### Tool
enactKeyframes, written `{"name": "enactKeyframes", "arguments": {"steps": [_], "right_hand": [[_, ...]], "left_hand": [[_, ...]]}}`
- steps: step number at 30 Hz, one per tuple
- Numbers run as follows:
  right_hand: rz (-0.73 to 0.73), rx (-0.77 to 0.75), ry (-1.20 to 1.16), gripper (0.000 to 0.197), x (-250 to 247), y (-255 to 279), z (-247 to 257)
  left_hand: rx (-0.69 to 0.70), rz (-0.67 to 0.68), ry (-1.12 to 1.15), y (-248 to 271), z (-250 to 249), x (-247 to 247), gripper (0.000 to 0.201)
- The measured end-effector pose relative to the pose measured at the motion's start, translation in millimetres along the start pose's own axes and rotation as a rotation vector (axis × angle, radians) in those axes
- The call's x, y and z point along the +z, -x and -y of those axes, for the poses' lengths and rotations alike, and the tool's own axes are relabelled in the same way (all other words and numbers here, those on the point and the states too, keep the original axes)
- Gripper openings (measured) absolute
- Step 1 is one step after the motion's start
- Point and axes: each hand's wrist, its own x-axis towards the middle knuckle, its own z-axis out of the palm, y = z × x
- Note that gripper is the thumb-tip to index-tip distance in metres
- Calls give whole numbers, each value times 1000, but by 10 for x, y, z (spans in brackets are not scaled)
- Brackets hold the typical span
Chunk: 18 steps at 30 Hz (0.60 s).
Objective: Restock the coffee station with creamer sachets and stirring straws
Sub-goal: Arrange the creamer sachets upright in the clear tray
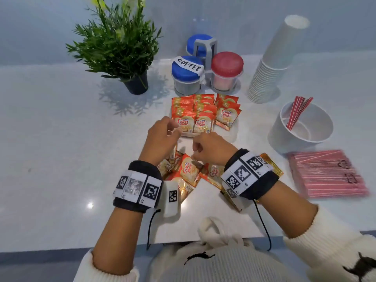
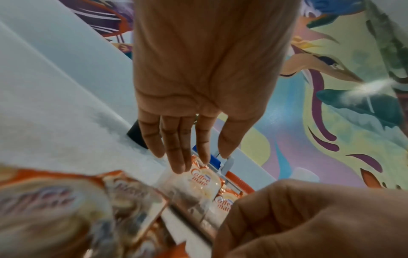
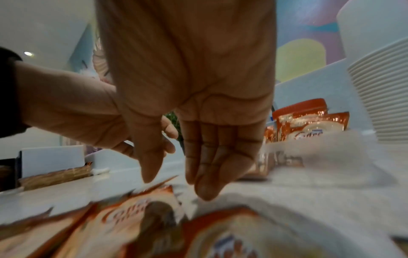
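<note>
Stock on counter, both of your hands in play:

- Left hand (image 1: 162,133): released, fingers straight in the left wrist view, holding nothing, hovering at the near edge of the racked sachets (image 1: 194,119)
- Right hand (image 1: 211,148): reads as a fist from the head camera, but the right wrist view shows loosely hanging fingers (image 3: 205,174) holding nothing; count it released
- Loose creamer sachets (image 1: 188,171): scattered flat under and just behind both wrists, long axes mostly slanting away from you to the right; the right hand is the nearer, directly above them
- Racked sachets: upright rows just ahead of the hands, near the coffee jars (image 1: 187,75)
- Stirring straws: a few in the white cup (image 1: 284,129), the sealed pack (image 1: 327,174) well to your right, untouched

The head view alone places the pile against the rows; only the wrist views settle the fingers
</note>
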Motion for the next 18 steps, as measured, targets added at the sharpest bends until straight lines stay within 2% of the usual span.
{"name": "enactKeyframes", "arguments": {"steps": [3,7,12,15,18], "right_hand": [[58,67,49,37,176,32,20],[64,102,103,48,285,58,37],[54,129,27,34,286,55,10],[-61,101,-114,30,245,60,-35],[-206,55,-304,18,125,77,-47]], "left_hand": [[-90,51,10,145,89,56,5],[-153,99,-33,224,147,121,15],[-170,201,-111,286,184,182,16],[-159,203,-102,281,181,202,21],[-152,123,-66,245,167,178,31]]}}
